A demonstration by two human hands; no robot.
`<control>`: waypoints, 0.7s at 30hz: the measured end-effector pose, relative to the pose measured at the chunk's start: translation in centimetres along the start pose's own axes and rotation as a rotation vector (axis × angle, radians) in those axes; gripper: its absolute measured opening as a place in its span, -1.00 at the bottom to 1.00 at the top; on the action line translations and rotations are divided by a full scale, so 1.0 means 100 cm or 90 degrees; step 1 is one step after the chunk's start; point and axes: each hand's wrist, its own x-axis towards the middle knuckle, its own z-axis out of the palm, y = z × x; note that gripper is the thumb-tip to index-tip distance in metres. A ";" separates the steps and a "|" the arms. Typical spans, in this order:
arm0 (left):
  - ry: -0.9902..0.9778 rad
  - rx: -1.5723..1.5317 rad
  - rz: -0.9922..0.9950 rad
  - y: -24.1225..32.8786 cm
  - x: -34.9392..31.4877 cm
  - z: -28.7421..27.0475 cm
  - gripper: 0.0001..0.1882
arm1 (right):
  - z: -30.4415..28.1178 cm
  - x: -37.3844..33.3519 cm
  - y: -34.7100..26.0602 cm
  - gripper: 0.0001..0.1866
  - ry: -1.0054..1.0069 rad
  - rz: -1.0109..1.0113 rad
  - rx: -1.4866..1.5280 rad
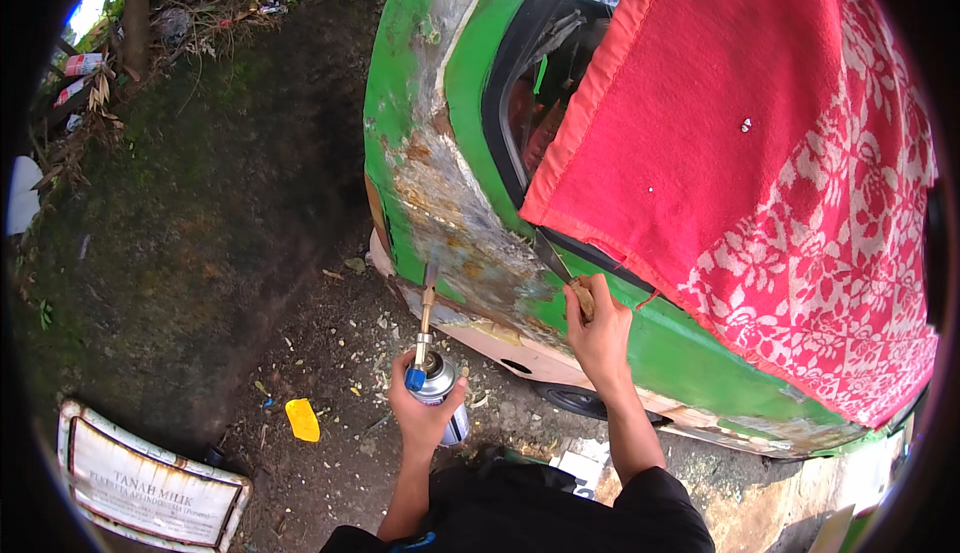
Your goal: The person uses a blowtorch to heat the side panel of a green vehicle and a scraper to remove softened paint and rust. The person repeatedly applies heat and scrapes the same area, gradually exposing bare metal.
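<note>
My left hand [418, 425] is wrapped round the canister of a gas torch [424, 341]. The torch has a blue knob and a brass tube, and its nozzle points up at the scraped lower body of a green vehicle [690, 338]. In my right hand [603, 338] is a scraper [553, 256] with a dark blade and a worn, light handle. Its blade tip is at the bodywork just below the window corner, near the cloth's edge. Between the two tools lies a bare, rusty grey patch [462, 228] with flaking paint.
A red and white floral cloth [700, 103] covers the window and hangs over the right side. On the dirt ground lies a yellow scrap [302, 420] among paint chips. A rusty-framed sign [150, 488] lies lower left. A mossy wall [210, 203] stands left of the vehicle.
</note>
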 end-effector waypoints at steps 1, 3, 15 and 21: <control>0.004 -0.014 -0.009 -0.002 0.002 0.000 -0.40 | 0.004 0.005 -0.001 -0.80 -0.005 -0.018 0.003; 0.009 -0.044 -0.037 -0.007 0.002 0.001 -0.39 | 0.017 0.018 -0.002 -0.79 -0.019 -0.047 0.001; -0.001 0.007 -0.024 -0.009 -0.002 -0.002 -0.43 | 0.033 0.017 0.001 -0.79 0.026 -0.118 -0.016; -0.011 0.027 0.008 -0.001 -0.010 -0.005 -0.43 | 0.027 -0.005 0.011 -0.78 0.051 -0.073 -0.027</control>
